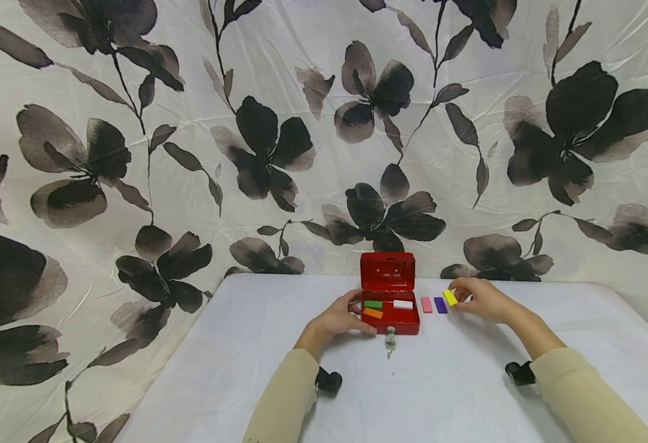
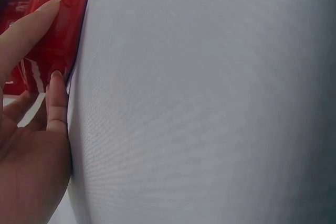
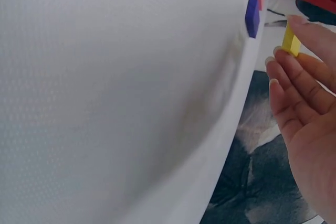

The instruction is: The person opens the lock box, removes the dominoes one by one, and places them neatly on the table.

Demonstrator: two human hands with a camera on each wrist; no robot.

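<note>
A small red cash box stands on the white table with its lid raised. Inside lie a green block, an orange block and a white block. My left hand holds the box at its left side, thumb on the front face, fingers against the side wall. Right of the box, my right hand pinches a yellow block between thumb and fingers, above the table. A pink block and a purple block rest between box and right hand.
Keys hang from the lock at the box's front. Behind the white table is a pale cloth printed with dark flowers. Each wrist wears a black camera mount.
</note>
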